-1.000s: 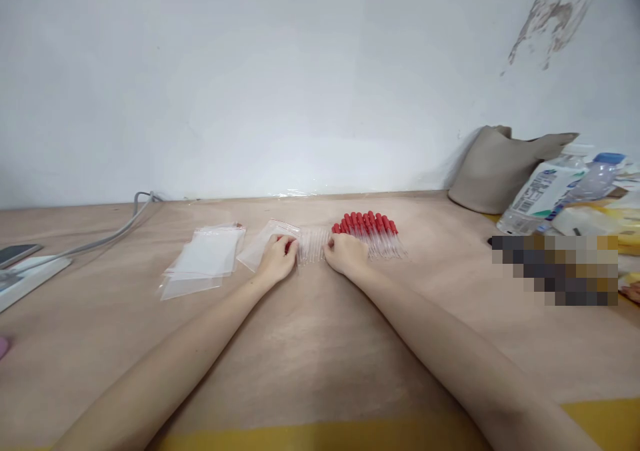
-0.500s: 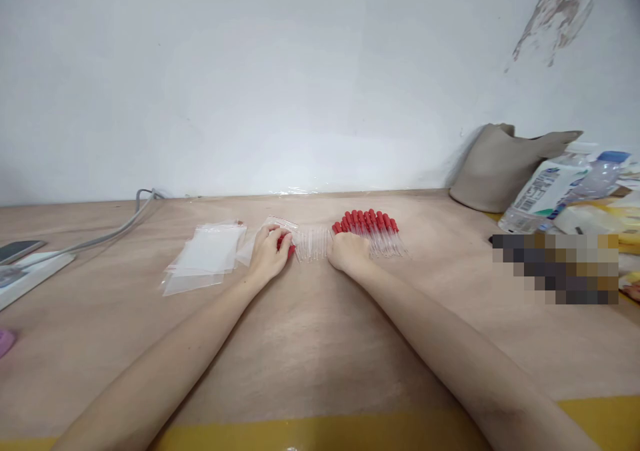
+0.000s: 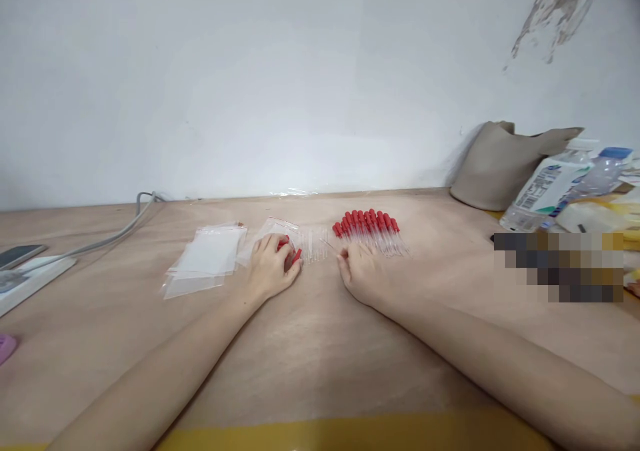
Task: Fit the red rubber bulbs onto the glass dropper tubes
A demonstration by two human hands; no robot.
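Observation:
My left hand (image 3: 271,264) is curled round several red rubber bulbs (image 3: 297,256), one of them pinched at the thumb. Near it lies a row of clear, thin glass dropper tubes (image 3: 315,246) without bulbs. My right hand (image 3: 364,272) is closed, with a glass tube (image 3: 326,243) slanting out of its fingertips towards the left. Just beyond that hand, finished-looking droppers with red bulbs (image 3: 370,219) lie side by side, their glass ends pointing towards me. A clear zip bag (image 3: 280,224) lies partly hidden behind my left hand.
A stack of clear zip bags (image 3: 210,251) lies at the left. Further left are a grey cable (image 3: 120,230), a phone (image 3: 20,256) and a white box-like thing (image 3: 45,271). At the right stand a grey-brown container (image 3: 493,168) and plastic bottles (image 3: 547,188). A wall closes the back.
My right hand has drawn back from the row of loose tubes, a little to the right and towards me, with one tube now in its fingers. A red bulb now shows at my left thumb.

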